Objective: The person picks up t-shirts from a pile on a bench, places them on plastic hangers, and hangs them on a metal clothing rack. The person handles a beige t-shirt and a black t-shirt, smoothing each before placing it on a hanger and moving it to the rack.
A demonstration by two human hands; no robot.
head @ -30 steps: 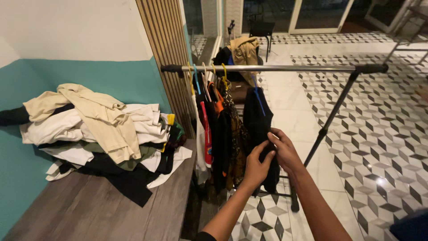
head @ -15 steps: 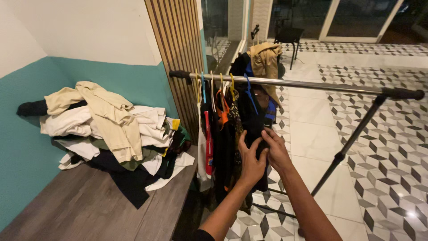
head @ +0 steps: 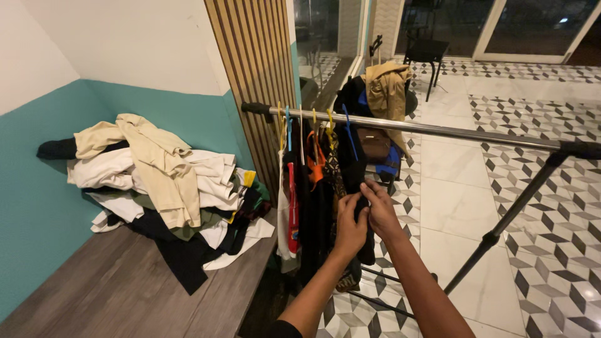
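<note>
Several garments already hang on the rail (head: 438, 131), your left hand (head: 350, 228) and right hand (head: 379, 209) both pinch the dark garment (head: 350, 166) hanging there, while a clothes heap (head: 163, 188) waits on the bench (head: 113, 294).

The dark garment (head: 354, 181) hides the fingertips of both the left hand (head: 349, 226) and the right hand (head: 379, 211), so how tight each grip is cannot be told. The clothes rail (head: 438, 131) runs off the right edge, and its far leg is cut off there. The clothes pile (head: 166, 188) buries its lower pieces. The tabletop (head: 125, 294) is cut off by the bottom edge.
</note>
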